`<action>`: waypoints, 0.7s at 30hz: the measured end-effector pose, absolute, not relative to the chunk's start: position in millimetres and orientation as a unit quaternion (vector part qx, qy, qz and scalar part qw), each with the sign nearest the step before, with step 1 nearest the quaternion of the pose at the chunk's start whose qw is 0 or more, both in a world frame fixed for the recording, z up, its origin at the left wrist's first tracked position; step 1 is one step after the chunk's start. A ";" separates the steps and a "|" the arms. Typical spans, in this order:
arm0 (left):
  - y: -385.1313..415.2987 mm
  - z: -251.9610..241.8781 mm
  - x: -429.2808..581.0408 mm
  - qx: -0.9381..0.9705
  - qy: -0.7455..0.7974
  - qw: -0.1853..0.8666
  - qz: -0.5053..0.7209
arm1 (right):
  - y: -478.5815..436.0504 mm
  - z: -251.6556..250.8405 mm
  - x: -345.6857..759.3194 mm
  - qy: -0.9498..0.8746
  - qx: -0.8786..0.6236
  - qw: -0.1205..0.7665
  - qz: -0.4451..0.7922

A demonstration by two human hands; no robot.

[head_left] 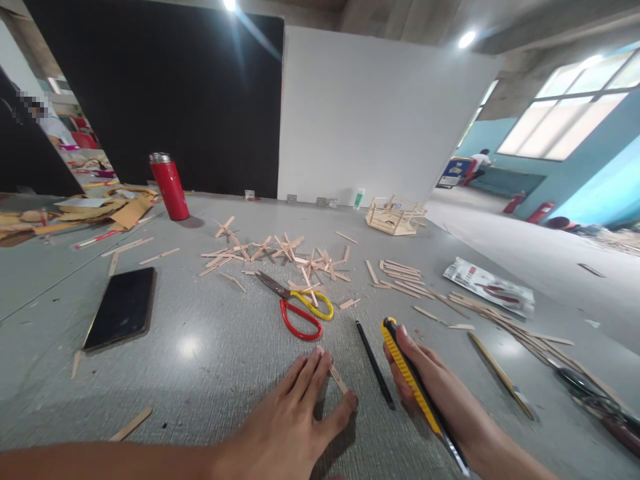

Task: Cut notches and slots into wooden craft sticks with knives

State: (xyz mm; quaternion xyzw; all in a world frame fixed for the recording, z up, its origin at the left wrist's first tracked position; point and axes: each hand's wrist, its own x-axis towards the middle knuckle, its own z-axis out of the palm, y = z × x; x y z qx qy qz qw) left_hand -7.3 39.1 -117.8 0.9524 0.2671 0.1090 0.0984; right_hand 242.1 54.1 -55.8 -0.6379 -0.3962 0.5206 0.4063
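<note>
My left hand (pixel 295 417) lies on the grey table, fingers stretched out and thumb apart. Under its fingertips and beside its thumb is a short wooden craft stick (pixel 339 379) with marks or slots cut in it. My right hand (pixel 440 393) is wrapped round a yellow and black utility knife (pixel 411 377), its blade end pointing toward me at the lower edge. Between my hands lies a black pen (pixel 374 363). Scissors (pixel 300 303) with one red and one yellow handle rest just beyond my left hand, blades pointing away to the left.
Cut stick pieces (pixel 285 248) are heaped mid-table; longer sticks (pixel 505 323) lie at right by a white packet (pixel 490 287) and a brush-like tool (pixel 500 375). A phone (pixel 121 308) and red flask (pixel 170 187) stand left. A small stick frame (pixel 395 217) sits at the back.
</note>
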 end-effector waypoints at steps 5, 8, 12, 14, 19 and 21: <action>39.6 -113.0 -8.5 0.949 0.268 0.126 0.105 | 51.8 -57.5 240.6 -0.397 -0.573 0.489 0.524; 38.8 -104.8 -7.8 0.946 0.269 0.148 0.102 | 49.6 -57.7 237.3 -0.376 -0.552 0.517 0.536; 35.0 -91.6 -5.4 0.937 0.288 0.184 0.063 | 48.4 -59.4 234.9 -0.278 -0.532 0.578 0.552; 33.0 -88.3 -4.7 0.933 0.297 0.192 0.058 | 49.2 -60.2 235.6 -0.242 -0.531 0.586 0.563; 31.4 -87.7 -5.0 0.933 0.299 0.190 0.066 | 53.9 -60.2 240.4 -0.199 -0.520 0.574 0.600; 31.4 -86.6 -5.0 0.933 0.299 0.189 0.070 | 55.7 -60.0 241.6 -0.190 -0.508 0.573 0.614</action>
